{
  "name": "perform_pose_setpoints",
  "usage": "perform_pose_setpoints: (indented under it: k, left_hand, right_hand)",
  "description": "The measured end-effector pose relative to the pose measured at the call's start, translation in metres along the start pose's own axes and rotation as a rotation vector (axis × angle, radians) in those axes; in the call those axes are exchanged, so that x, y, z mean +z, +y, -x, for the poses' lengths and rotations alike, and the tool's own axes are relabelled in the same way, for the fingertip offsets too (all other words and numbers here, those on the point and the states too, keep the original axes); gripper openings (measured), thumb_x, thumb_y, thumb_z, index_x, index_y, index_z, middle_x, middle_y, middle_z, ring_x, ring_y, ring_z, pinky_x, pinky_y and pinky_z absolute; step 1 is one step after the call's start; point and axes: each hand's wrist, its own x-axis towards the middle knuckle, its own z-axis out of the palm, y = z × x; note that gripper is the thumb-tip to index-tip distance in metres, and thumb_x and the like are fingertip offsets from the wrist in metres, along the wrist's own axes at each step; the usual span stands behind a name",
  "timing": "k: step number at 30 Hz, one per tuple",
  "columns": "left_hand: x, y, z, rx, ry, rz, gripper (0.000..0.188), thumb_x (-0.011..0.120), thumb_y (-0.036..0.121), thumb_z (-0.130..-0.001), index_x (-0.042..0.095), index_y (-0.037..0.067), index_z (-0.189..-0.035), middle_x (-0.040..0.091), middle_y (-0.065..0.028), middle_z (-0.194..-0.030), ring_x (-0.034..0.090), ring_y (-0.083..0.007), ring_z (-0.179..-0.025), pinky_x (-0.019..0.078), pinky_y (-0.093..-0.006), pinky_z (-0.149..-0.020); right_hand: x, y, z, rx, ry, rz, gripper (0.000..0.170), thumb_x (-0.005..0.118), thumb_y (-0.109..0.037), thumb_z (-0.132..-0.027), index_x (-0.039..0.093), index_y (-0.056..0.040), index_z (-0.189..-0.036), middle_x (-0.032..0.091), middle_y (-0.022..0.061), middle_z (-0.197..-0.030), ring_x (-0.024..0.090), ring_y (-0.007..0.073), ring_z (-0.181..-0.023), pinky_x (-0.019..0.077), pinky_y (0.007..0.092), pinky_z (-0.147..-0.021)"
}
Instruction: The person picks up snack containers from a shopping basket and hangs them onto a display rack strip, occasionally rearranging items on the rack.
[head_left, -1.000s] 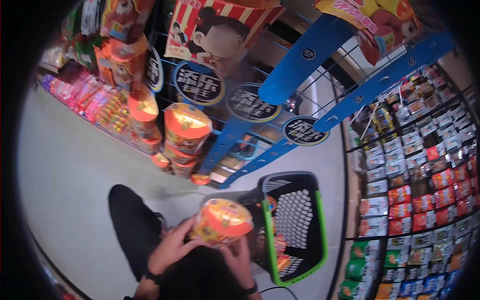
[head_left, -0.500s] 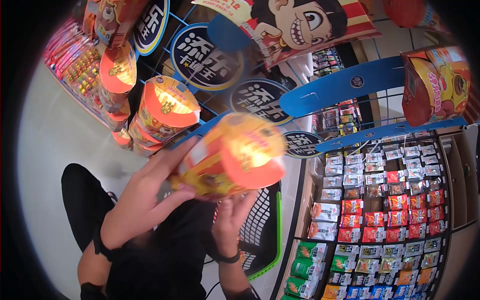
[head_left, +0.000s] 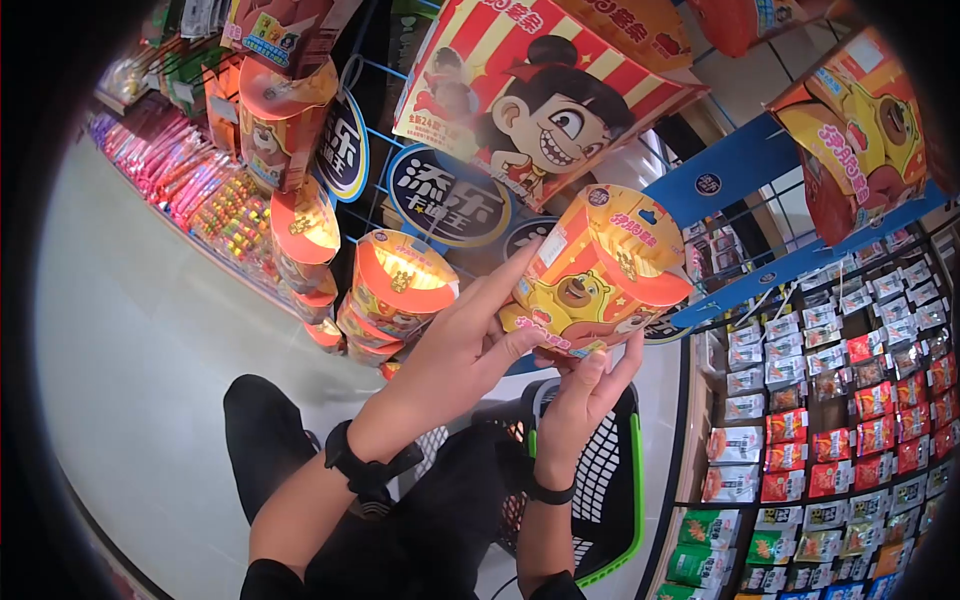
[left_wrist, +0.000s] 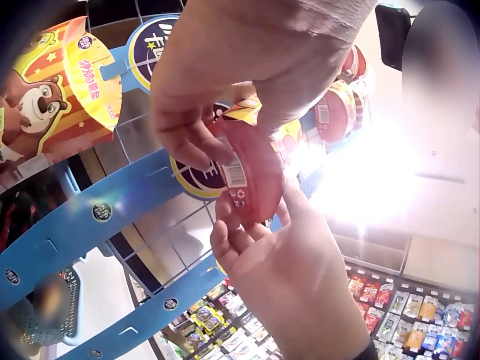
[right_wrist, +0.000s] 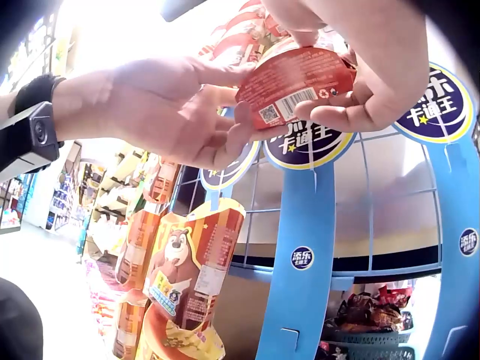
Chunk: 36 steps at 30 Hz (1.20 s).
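Note:
A yellow and orange snack box [head_left: 590,285], shaped like a fries carton with a cartoon bear on it, is held up in front of the rack. My left hand [head_left: 465,345] grips its left side, thumb along the lower front. From below, my right hand [head_left: 580,400] holds the lower right edge with thumb and fingers. The box's red underside [left_wrist: 255,176] with a barcode shows in the left wrist view, between the left hand [left_wrist: 232,67] above and the right hand [left_wrist: 289,270] below. The right wrist view also shows this printed red base [right_wrist: 296,86] between both hands.
A blue wire rack with round signs [head_left: 448,195] carries similar boxes [head_left: 400,285] and a large striped box [head_left: 540,100]. A black basket with a green rim [head_left: 638,490] stands on the floor by my legs. Shelves of small packets [head_left: 830,450] line the right side.
Both hands have raised the snack box from low near the basket up toward the rack. Its bear front now faces the head camera. The head view has shifted too.

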Motion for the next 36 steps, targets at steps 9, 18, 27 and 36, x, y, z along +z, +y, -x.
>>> perform_pose_setpoints:
  k: [9,18,27,36]
  left_hand:
    - [0.007,0.009,0.011,-0.213,-0.059,-0.085,0.068,0.056,0.017,-0.096,0.016,0.008,-0.150,0.050,-0.0087,-0.125,0.053,-0.0077,-0.092,0.0463,-0.0213,-0.069]
    - [0.012,0.016,0.002,-0.153,-0.011,-0.065,0.067,0.059,0.017,-0.093,0.022,0.004,-0.148,0.041,-0.0136,-0.143,0.045,-0.0166,-0.122,0.0409,-0.0276,-0.095]
    - [0.012,0.008,0.003,-0.033,-0.023,0.002,0.055,0.055,0.019,-0.095,0.032,0.002,-0.142,0.047,-0.0140,-0.133,0.048,-0.0155,-0.116,0.0413,-0.0287,-0.094]
    - [0.021,0.020,-0.045,0.138,-0.040,-0.293,0.049,0.042,0.009,-0.094,0.042,0.013,-0.142,0.050,-0.0040,-0.104,0.049,-0.0086,-0.085,0.0423,-0.0225,-0.081]
  right_hand:
    - [-0.006,0.000,0.004,-0.003,-0.027,-0.076,0.056,0.041,-0.029,-0.102,0.018,-0.0004,-0.144,0.056,0.0147,-0.112,0.063,0.0150,-0.076,0.0518,0.0251,-0.063]
    - [-0.001,-0.011,-0.001,0.045,-0.031,-0.167,0.053,0.041,-0.023,-0.102,0.017,-0.0006,-0.144,0.052,0.0170,-0.119,0.061,0.0142,-0.080,0.0518,0.0235,-0.063]
    - [-0.006,-0.006,0.002,0.005,-0.045,-0.198,0.055,0.042,-0.025,-0.101,0.018,0.0000,-0.144,0.049,0.0161,-0.125,0.060,0.0147,-0.091,0.0521,0.0245,-0.067]
    - [-0.050,-0.003,0.037,0.058,0.182,-0.416,0.065,0.046,-0.039,-0.099,0.016,-0.0038,-0.145,0.039,0.0159,-0.138,0.044,0.0219,-0.123,0.0400,0.0398,-0.101]
